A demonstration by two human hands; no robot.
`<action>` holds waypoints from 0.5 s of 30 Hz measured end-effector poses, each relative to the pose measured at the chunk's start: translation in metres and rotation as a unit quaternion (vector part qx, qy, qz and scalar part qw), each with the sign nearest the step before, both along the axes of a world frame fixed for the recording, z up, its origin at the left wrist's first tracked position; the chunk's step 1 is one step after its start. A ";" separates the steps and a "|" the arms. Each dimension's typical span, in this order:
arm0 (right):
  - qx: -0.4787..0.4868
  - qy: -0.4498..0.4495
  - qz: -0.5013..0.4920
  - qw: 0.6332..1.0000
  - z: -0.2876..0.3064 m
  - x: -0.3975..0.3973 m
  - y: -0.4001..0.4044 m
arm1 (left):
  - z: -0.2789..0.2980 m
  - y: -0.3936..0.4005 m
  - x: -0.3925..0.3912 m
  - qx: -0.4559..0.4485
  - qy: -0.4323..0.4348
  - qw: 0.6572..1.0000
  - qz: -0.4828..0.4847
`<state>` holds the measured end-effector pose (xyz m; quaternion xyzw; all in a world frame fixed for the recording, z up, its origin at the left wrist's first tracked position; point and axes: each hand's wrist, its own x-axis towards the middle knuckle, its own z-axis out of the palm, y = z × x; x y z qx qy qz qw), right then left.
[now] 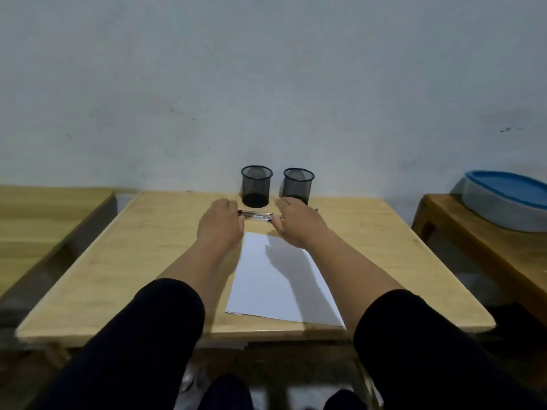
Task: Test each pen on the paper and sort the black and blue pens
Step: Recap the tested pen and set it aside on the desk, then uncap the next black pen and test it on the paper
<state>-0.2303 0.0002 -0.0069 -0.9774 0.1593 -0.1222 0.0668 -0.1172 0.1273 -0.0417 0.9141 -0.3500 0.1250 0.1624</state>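
Pen (256,216) pinched endwise between left hand (220,224) and right hand (297,221) (fingers curled).

Your worktop (118,261) is pale yellow wood with a faint grain. The paper (266,279) on it is plain white. Both mesh cups (256,186) (298,186) are black see-through netting. Your pen (256,216) has a clear barrel with dark ends. Your sleeves (142,335) are black, the wall (266,84) is a scuffed light grey, and off to your right there's a grey tub (500,211) with a blue lid (509,186).
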 end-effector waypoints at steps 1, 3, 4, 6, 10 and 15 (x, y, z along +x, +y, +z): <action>0.002 0.003 0.015 1.000 -0.006 0.013 0.002 | -0.008 0.003 0.010 -0.001 0.007 1.000 -0.003; 0.010 0.011 0.035 0.999 -0.018 0.035 0.003 | -0.022 0.007 0.028 -0.011 0.024 1.000 -0.005; 0.017 0.016 0.039 0.999 -0.024 0.045 0.003 | -0.028 0.007 0.037 -0.014 0.036 0.999 -0.002; 0.031 0.029 0.045 0.998 -0.033 0.065 0.000 | -0.037 0.007 0.052 -0.014 0.052 0.999 -0.001; 0.050 0.027 0.059 0.997 -0.053 0.097 -0.013 | -0.051 0.000 0.080 -0.029 0.065 0.997 -0.023; 0.027 0.031 0.071 0.997 -0.070 0.119 -0.026 | -0.064 -0.010 0.100 -0.042 0.072 0.996 -0.043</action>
